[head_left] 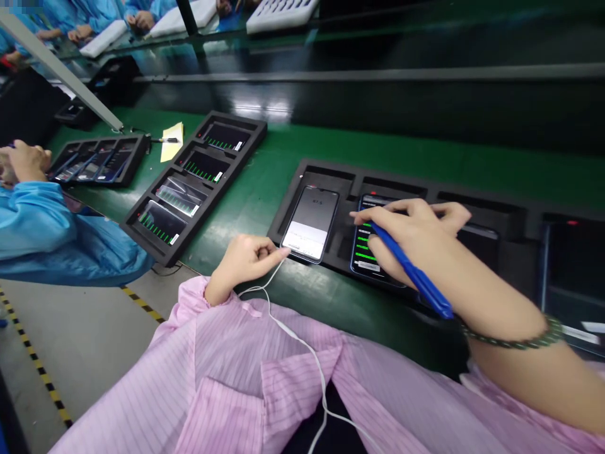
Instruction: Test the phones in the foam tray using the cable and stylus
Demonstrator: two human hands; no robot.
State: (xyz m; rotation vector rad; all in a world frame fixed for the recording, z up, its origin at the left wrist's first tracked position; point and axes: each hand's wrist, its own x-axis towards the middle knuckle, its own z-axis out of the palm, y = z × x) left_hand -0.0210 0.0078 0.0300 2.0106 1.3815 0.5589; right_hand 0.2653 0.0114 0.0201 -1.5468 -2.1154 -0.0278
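Observation:
A phone with a white-and-grey screen (309, 224) lies in the left slot of a black foam tray (326, 169). My left hand (248, 258) is at its lower left corner, thumb and fingers pinched near the end of a white earphone cable (302, 343). My right hand (409, 230) is over the second phone (366, 252), whose dark screen shows green bars. A blue pen (411, 268) is held in that hand and slants down toward the wrist. Further right in the tray are a dark phone (479, 243) and another at the edge (574, 271).
Left of my tray, a second black tray (189, 236) holds several phones with green bars. Beyond it are a yellow paper (171, 142) with a pen and a third tray (135, 161). A co-worker's blue sleeve (38, 214) is at the left. More people are across the table.

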